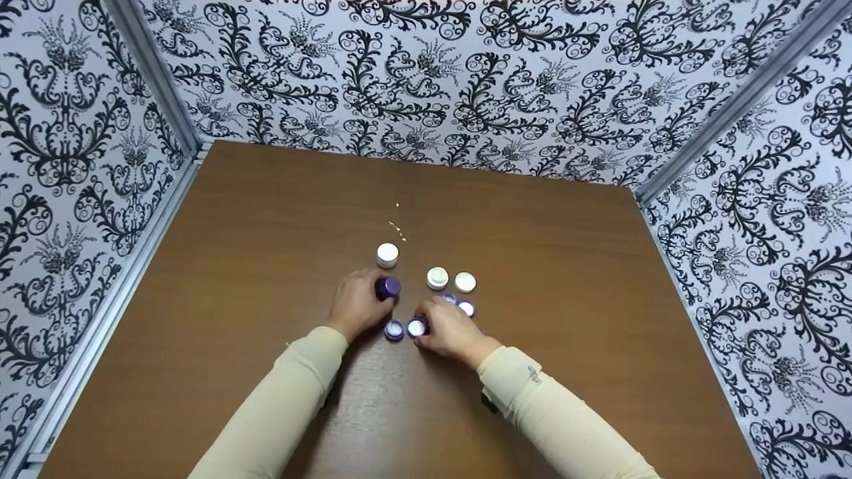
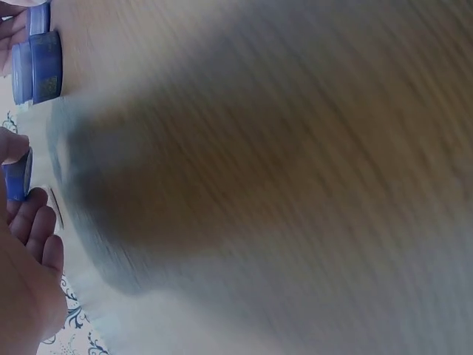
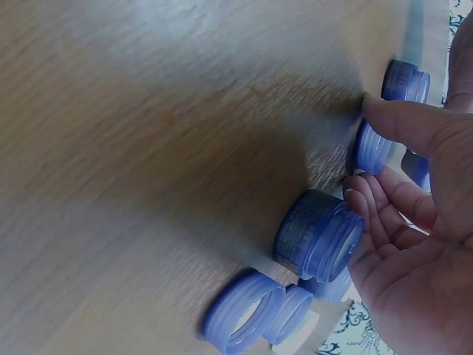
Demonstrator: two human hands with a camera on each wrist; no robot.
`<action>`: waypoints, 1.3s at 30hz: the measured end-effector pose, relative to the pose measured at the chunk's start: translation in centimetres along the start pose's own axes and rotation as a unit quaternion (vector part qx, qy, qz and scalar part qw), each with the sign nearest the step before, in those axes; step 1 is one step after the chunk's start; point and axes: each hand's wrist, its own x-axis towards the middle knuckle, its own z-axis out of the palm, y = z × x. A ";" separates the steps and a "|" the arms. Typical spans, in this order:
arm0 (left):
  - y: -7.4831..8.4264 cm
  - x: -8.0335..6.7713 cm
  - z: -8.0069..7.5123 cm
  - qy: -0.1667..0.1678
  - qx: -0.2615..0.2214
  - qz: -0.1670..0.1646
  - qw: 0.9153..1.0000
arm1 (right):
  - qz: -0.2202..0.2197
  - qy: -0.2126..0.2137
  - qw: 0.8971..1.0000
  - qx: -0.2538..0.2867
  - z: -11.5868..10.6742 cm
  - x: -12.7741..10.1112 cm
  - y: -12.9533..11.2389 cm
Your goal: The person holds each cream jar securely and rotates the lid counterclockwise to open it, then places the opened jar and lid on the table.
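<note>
We see the left hand [image 1: 356,307] gripping a small purple plastic jar with its cap on [image 1: 387,287], on the brown wooden counter [image 1: 233,279]. An open purple jar [image 1: 394,329] sits between the hands. Right hand [image 1: 452,329] pinches another open purple jar [image 1: 417,326]. White round lids [image 1: 437,277] lie just beyond the right hand.

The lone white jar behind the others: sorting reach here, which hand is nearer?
Left. The left hand lies just in front of the white jar; the right hand is farther right.
</note>
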 end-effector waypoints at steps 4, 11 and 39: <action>-0.1 0.0 -0.1 -0.005 -0.003 -0.006 1.000 | -0.003 -0.006 1.000 -0.002 -0.1 0.0 0.0; -0.2 -0.1 -0.3 -0.004 0.011 0.006 1.000 | -0.021 -0.018 0.999 -0.017 -0.5 -0.1 0.0; 2.1 0.0 0.2 0.002 0.047 0.118 0.992 | 0.032 0.063 0.994 0.077 -1.8 3.6 -0.5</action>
